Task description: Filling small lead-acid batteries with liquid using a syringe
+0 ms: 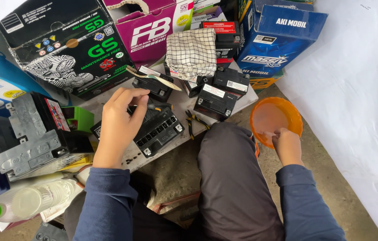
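Left hand: the left hand [119, 119] lies over the rear edge of a small black battery [157, 130] on the low bench [177, 100]; its grip is loosely curled, fingertips bent down onto the battery's top, and whether anything is pinched under them cannot be told.
Right hand: the right hand [287, 145] reaches into an orange plastic bowl [276, 120] standing on the floor to the person's right; its fingers dip over the near rim, and the grip's state and contents cannot be made out.
Battery: it sits tilted at the bench's front edge, a row of cell openings showing along its near side.
Pliers: a pair of yellow-handled pliers [194, 121] lies just beside the battery, toward the knee.
Other batteries: several more small black batteries [218, 91] stand behind, one draped with a checked cloth [192, 51].
Brush: a flat brush [153, 76] rests across one rear battery.
Boxes: printed cartons (green-black [70, 44], magenta [153, 27], blue [282, 35]) ring the bench.
Left clutter: a grey-topped larger battery [32, 134] and a clear bottle with a green cap [19, 205].
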